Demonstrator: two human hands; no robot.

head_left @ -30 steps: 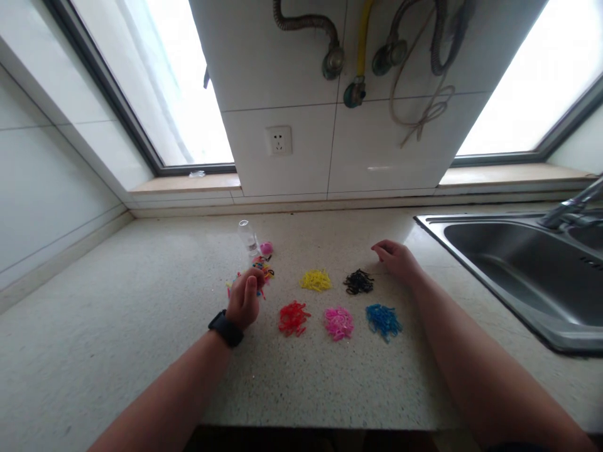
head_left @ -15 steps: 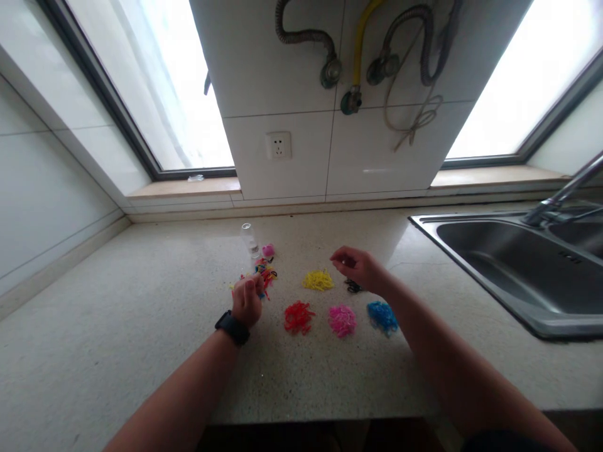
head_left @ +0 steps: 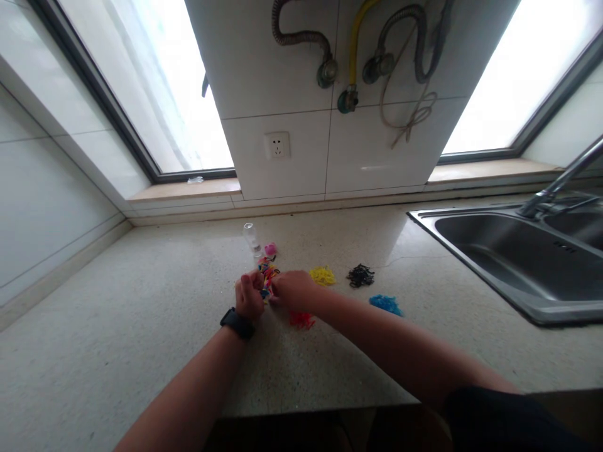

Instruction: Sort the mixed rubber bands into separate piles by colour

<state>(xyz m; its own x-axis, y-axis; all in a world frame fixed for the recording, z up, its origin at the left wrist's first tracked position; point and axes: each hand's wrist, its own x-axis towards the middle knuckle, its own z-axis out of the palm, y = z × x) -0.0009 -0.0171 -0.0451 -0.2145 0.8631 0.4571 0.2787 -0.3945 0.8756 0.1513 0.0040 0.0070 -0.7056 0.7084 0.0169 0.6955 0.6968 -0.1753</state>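
Observation:
Small rubber bands lie sorted in heaps on the speckled counter (head_left: 141, 326): yellow (head_left: 323, 275), black (head_left: 360, 275), blue (head_left: 385, 304), and red (head_left: 301, 320) partly under my right forearm. A mixed-colour heap (head_left: 267, 271) lies in front of a small clear bottle (head_left: 251, 237) and a pink cap (head_left: 270, 249). My left hand (head_left: 249, 296), with a black watch at the wrist, is curled shut at the mixed heap. My right hand (head_left: 294, 291) has its fingers closed and touches the left hand's fingertips at that heap; what either pinches is too small to make out.
A steel sink (head_left: 513, 251) with a tap (head_left: 556, 188) sits at the right. A tiled pillar with a wall socket (head_left: 277, 145) and hoses (head_left: 358, 56) rises behind the counter, between two windows. The counter's front edge runs just below my forearms.
My right hand has swept left from beside the black heap, across the yellow one, to meet my left hand at the mixed heap. The pink heap is now hidden under my forearm.

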